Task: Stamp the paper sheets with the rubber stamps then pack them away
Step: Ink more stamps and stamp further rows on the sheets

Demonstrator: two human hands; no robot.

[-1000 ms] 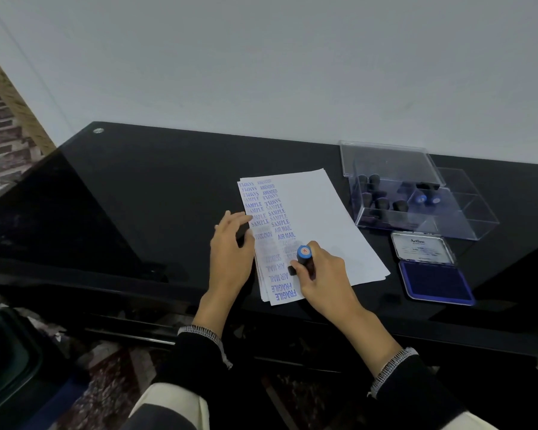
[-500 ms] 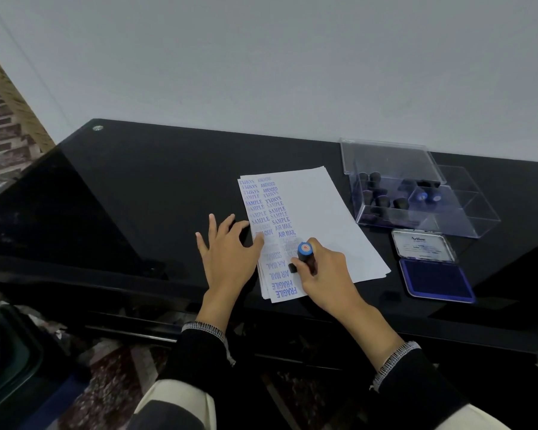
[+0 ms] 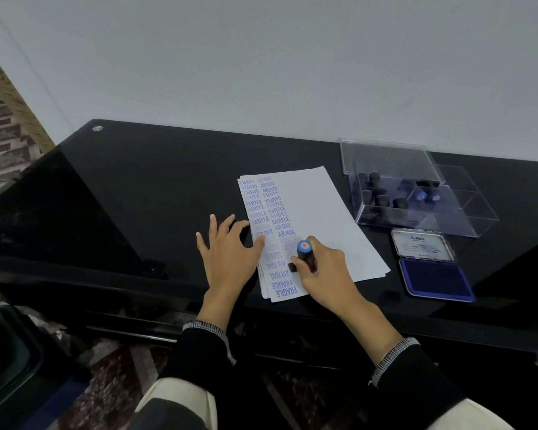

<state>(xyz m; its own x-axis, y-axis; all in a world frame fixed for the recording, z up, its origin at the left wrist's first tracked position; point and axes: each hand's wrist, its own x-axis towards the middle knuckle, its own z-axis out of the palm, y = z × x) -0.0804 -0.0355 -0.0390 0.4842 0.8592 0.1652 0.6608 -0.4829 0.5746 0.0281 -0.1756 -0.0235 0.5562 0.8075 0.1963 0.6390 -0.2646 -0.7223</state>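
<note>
A stack of paper sheets (image 3: pixel 320 225) lies on the glossy black surface (image 3: pixel 143 193), close to its near edge and a little right of the middle. The top sheet carries two columns of blue imprints along its left side, reading AMENDED, SAMPLE, AIR MAIL and FRAGILE; its right half is unprinted.

The right hand (image 3: pixel 323 268) grips a rubber stamp (image 3: pixel 304 254) with a black body and a blue cap, fingers and thumb curled round the handle, and holds it upright with its base down on the top sheet, among the imprints near the sheet's near left part. The left hand (image 3: pixel 227 252) lies flat with fingers spread, mostly on the surface just left of the stack, its thumb tip resting on the left edge of the paper.

Toward the far right of the surface stands a clear plastic box (image 3: pixel 448 221) with its lid (image 3: pixel 385 156) propped up behind it. Several dark stamps (image 3: pixel 382 200) stand in its left compartment, and two blue-capped ones lie further right inside it. Just in front of the box, near the right end of the near edge, an ink pad (image 3: pixel 435 279) lies open, its blue pad facing up and its labelled lid folded back toward the box.
</note>
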